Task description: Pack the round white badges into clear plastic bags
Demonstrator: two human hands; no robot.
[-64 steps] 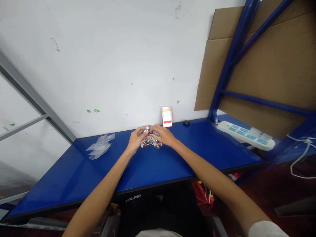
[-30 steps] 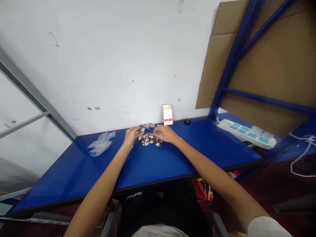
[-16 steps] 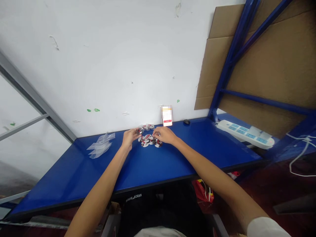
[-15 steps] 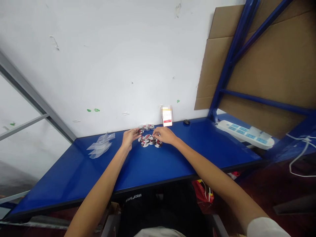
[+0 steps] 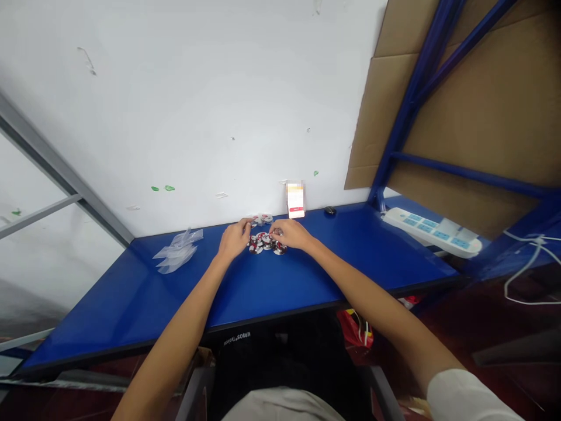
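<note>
A small heap of shiny round metal pieces with red parts lies on the blue table, between my two hands. My left hand is at the heap's left side, its fingers bent and closed together; whatever they hold is hidden. On the other side, my right hand pinches a shiny round metal piece at the heap's right edge, partly covered by the fingers. Just behind the heap, by the wall, sits a group of white round pieces with red marks, close to my left fingertips.
Clear plastic bags lie on the left of the table. A lit phone leans upright against the wall, with a black computer mouse to its right. A white power strip is at the right, near a blue metal frame.
My left hand has moved slightly right and inward; the round metal piece visible in its fingers before is now out of sight. My right hand stays at the heap. The view has tilted down slightly.
</note>
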